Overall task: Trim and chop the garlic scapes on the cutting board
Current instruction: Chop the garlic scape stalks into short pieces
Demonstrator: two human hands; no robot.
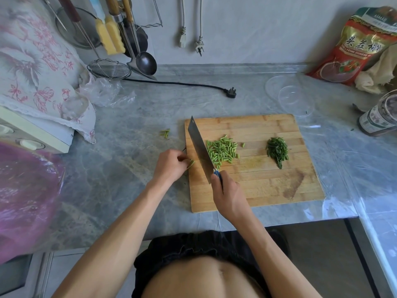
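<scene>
A wooden cutting board (268, 188) lies on the grey counter. On it sit a pile of light green chopped scape pieces (222, 151) and a smaller heap of dark green chopped tips (277, 150). My right hand (228, 195) grips the blue handle of a cleaver (198, 147), whose blade stands on the board just left of the light green pile. My left hand (170, 166) pinches the short remaining scape ends (191, 162) at the board's left edge, close to the blade.
A few trimmed scape bits (165, 133) lie on the counter left of the board. A clear plastic lid (289, 94) and a jar (380, 117) sit at the right, a black plug and cord (231, 92) behind, a strainer (108, 68) and ladle at back left.
</scene>
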